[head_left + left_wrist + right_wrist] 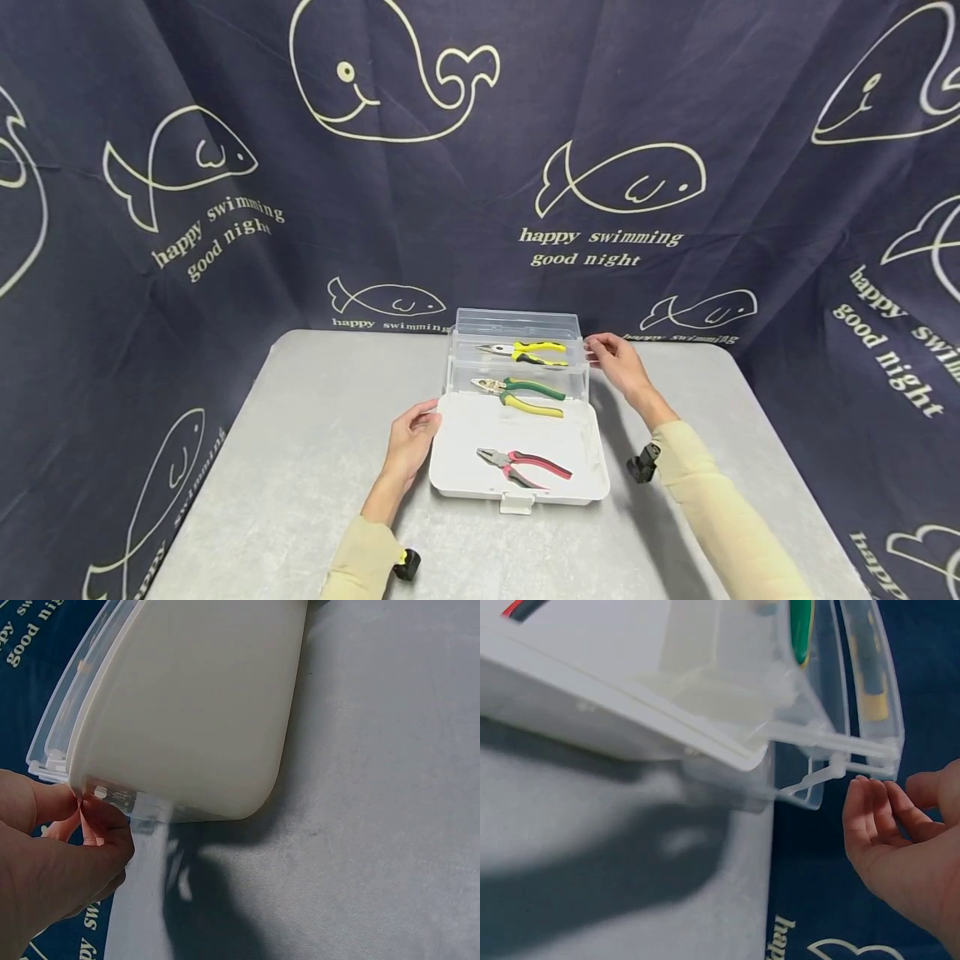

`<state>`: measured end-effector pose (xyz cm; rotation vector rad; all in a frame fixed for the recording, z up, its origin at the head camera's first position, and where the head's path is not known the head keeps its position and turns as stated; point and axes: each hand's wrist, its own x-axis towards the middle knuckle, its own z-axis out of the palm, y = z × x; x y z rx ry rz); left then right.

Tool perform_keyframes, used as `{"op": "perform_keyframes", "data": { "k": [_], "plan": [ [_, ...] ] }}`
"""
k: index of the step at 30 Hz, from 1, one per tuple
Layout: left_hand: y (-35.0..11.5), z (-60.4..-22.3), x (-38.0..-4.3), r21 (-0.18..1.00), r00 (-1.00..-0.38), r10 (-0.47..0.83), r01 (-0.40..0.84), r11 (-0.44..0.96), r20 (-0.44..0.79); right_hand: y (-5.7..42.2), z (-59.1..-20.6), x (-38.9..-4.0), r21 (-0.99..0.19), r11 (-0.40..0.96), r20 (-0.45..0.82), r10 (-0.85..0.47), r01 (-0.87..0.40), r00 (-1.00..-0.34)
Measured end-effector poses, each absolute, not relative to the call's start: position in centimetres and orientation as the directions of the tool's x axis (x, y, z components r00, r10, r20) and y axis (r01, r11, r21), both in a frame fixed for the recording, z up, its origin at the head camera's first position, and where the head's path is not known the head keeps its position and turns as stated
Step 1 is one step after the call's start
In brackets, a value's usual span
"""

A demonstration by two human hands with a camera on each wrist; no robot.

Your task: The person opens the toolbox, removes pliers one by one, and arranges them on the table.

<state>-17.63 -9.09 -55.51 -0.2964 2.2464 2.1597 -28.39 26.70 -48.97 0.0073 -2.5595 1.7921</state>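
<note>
Right sleeve point(720, 500) flanks the toolbox point(461, 446); left hand point(408, 437) pinches it, right hand point(621, 367), thumb and fingers apart, probably adjusts translucent trays point(577, 381): even support next!

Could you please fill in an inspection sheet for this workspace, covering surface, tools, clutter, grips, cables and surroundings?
Surface: grey table, with soft shadows.
Job's things: open white toolbox, holding red-and-black combination pliers; green-and-yellow combination pliers at the front clear tray; yellow-and-black long-nose pliers in the clear tray behind.
Clutter: nothing seen.
Grips: left grip, a bare hand, pinches the toolbox near its left rear corner; right grip, also bare, has fingertips by the trays' right end, contact uncertain.
Cables: nothing seen.
Surroundings: dark blue fabric printed with whales, fish and lettering.
</note>
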Motion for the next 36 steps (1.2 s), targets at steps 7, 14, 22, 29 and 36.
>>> {"op": "perform_keyframes", "data": {
  "k": [7,14,22,29,36],
  "plan": [
    [-9.2,-55.3,-17.5,0.993,-0.985,-0.126,-0.117,0.026,-0.113,25.4,-47.3,-28.3,-0.899,0.43,0.119,0.053,-0.085,-0.991],
    [-9.2,-55.4,-17.4,0.996,-0.989,-0.129,-0.081,0.022,-0.078,23.7,-46.1,-28.4,-0.886,0.441,0.164,0.011,-0.142,-0.986],
    [-9.2,-55.4,-17.5,0.993,-0.985,-0.131,-0.116,0.026,-0.112,21.5,-45.9,-28.2,-0.823,0.517,0.193,-0.134,-0.234,-0.972],
    [-9.2,-55.7,-17.5,0.99,-0.983,-0.134,-0.134,0.033,-0.128,19.7,-46.2,-28.3,-0.795,0.528,0.192,-0.248,-0.299,-0.95],
    [-9.1,-55.3,-17.4,0.991,-0.984,-0.124,-0.132,0.026,-0.127,18.5,-46.7,-28.5,-0.672,0.623,0.215,-0.353,-0.401,-0.91]
  ]
}}
